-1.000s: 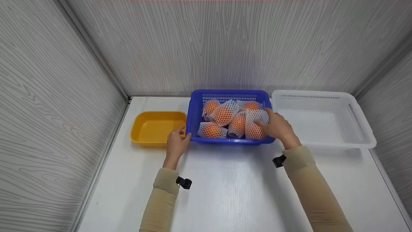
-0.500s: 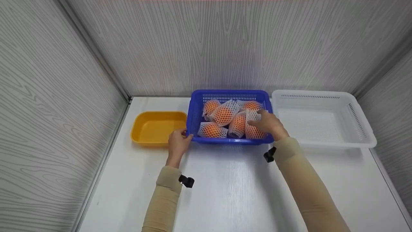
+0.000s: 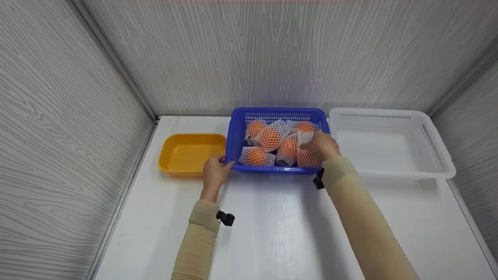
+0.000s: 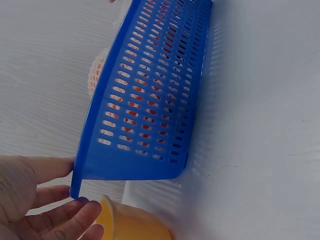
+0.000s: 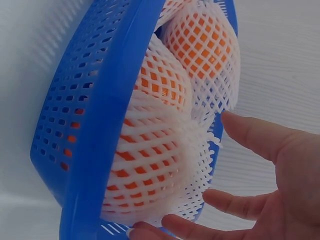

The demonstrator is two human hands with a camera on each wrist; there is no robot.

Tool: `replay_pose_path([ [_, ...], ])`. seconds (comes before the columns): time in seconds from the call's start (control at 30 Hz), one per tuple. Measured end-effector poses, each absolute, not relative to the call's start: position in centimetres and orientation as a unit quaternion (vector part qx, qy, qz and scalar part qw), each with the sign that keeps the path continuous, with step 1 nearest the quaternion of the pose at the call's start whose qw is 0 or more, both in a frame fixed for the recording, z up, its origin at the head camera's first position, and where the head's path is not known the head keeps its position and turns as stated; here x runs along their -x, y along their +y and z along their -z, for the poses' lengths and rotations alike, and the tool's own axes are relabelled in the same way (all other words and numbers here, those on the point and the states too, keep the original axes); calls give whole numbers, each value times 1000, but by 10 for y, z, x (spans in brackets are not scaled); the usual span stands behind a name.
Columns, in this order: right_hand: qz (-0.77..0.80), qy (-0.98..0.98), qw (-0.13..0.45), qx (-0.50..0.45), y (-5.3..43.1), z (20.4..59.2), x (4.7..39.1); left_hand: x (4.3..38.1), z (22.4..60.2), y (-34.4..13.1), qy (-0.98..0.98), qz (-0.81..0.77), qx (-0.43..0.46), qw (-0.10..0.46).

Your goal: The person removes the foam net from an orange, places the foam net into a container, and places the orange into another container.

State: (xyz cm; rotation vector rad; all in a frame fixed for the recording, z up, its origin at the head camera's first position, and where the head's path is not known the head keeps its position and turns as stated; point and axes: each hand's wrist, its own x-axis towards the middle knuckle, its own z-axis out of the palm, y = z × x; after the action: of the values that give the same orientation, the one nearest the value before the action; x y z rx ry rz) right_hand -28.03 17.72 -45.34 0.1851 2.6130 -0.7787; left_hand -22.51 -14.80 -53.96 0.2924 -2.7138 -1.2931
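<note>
In the head view, a blue rectangular basket of perforated plastic (image 3: 272, 169) is set on a white bench (image 3: 280, 233), and six round orange fruits in white foam netting (image 3: 269, 139) are contained in it. It is flanked on the left by a yellow plastic tub with rounded corners (image 3: 186, 155) and on the right by a white rectangular plastic basket (image 3: 373, 151). The bench is backed by a grey wood-grained panel (image 3: 249, 58). The near left corner of the blue basket is pinched by the left hand (image 3: 214, 173). The right hand (image 3: 323, 144) is held over the near right fruit (image 3: 310, 158), which is partly hidden by it. The forearms are covered by tan sleeves (image 3: 196, 233), and a small black device (image 3: 225, 218) is worn at each cuff.

In the left wrist view, the rim corner is gripped between thumb and fingers. Orange patches are seen through the slots of the basket wall. The yellow tub is seen just beside the fingertips; whether it is touched cannot be told.

In the right wrist view, the thumb and fingers are spread around one side of a netted fruit; whether the net is pressed cannot be told. Two more netted fruits are seen behind it.
</note>
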Motion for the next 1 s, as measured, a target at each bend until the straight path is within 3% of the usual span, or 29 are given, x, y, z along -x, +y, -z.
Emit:
replay_pose_path([
  [0.67,222,949,208,-77,162,470,279,223,538,-144,-900,423,-86,61],
  [1.0,218,937,262,-72,167,477,282,223,537,-143,-904,416,-79,56],
])
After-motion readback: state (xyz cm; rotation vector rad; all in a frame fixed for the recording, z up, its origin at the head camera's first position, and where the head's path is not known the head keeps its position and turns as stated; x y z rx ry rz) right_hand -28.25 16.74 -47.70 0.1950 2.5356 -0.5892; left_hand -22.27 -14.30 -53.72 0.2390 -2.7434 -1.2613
